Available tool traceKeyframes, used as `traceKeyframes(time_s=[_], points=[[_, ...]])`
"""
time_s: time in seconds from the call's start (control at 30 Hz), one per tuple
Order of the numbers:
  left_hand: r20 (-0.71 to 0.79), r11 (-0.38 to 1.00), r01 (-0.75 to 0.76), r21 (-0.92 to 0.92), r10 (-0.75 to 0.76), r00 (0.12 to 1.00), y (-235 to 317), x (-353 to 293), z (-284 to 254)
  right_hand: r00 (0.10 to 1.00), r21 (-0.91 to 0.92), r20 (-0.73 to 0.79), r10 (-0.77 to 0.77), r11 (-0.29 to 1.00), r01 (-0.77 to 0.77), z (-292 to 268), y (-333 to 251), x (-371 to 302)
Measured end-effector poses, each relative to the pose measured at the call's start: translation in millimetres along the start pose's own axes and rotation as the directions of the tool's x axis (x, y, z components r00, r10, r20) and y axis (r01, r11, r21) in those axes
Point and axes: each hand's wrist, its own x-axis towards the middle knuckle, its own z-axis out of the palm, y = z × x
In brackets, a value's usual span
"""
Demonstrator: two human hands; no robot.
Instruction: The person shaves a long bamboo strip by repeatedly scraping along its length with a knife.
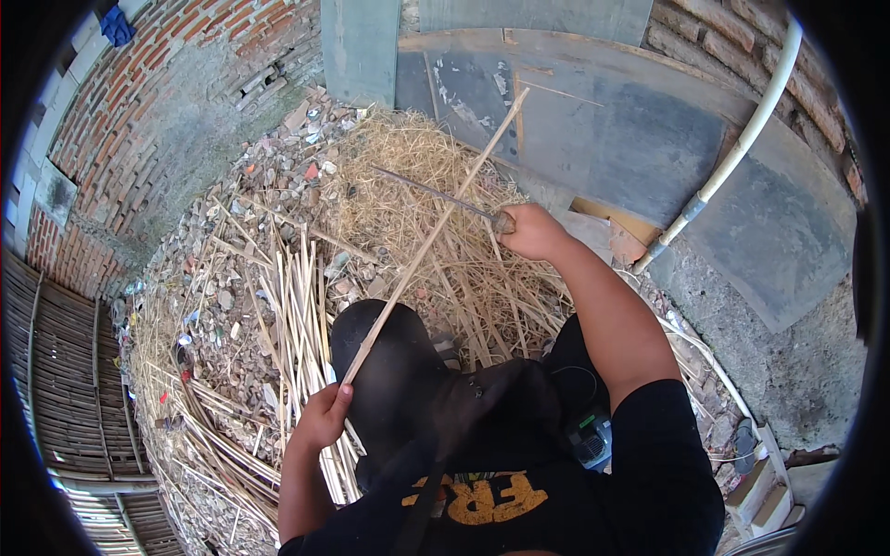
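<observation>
My left hand (323, 415) is closed around the lower end of a long bamboo strip (408, 271), which slants up and away to the right over my dark-clothed knee. In my right hand (536, 232) is the rounded handle of a knife with a long, narrow blade (422, 188) pointing left. Blade and strip cross in the picture near the right hand; whether they touch, I cannot tell. Pale shavings (408, 153) are heaped beyond the knife. Beside my left knee lies a bundle of bamboo strips (298, 324).
Stones and rubble (218, 301) cover the ground to the left. A brick wall (167, 120) rises at far left, with slatted bamboo panels (69, 371) below it. Grey boards (612, 120) lean at the back, and a white pipe (742, 139) runs down the right.
</observation>
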Motion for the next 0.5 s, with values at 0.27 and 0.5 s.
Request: traceKeyframes(time_s=[0.27, 0.5], points=[[0.012, 0.999, 0.009, -0.043, -0.009, 1.0, 0, -4, 1, 0.96, -0.141, 0.197, -0.197, 0.964, 0.227, 9, -62, -33], [-0.006, 1.0, -0.026, 0.007, 0.026, 1.0, 10, -5, -2, 0.991, -0.007, 0.129, -0.034, 0.999, 0.035, 3, -26, -8]])
